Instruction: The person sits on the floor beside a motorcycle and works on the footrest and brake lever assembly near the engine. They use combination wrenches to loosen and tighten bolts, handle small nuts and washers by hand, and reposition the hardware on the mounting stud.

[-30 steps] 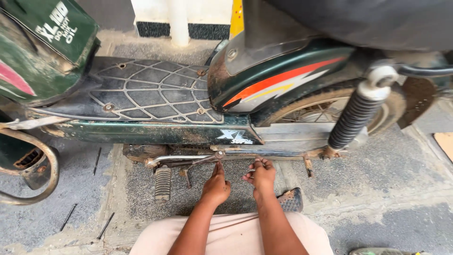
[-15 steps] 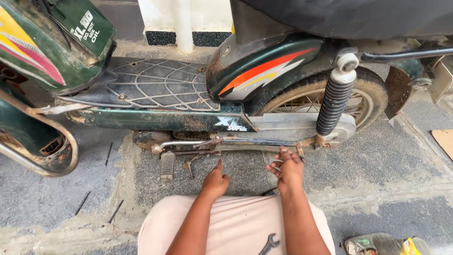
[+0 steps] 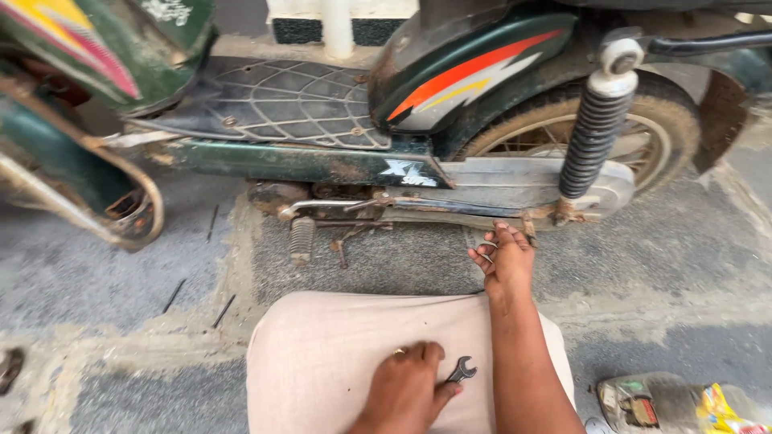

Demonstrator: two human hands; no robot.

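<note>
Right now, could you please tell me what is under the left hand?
Under the left hand lies the beige cloth over the lap, with a small spanner poking out by the fingertips. The spanner's handle is covered by the fingers, so its other end cannot be seen.

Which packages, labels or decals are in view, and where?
Crumpled plastic packet: ground, bottom right; clear, with yellow, red and green print.
White lettering decal: green frame panel, centre.
Orange-white-yellow stripe decal: dark side cover, top centre.
White lettering decal: green front panel, top left.
</note>
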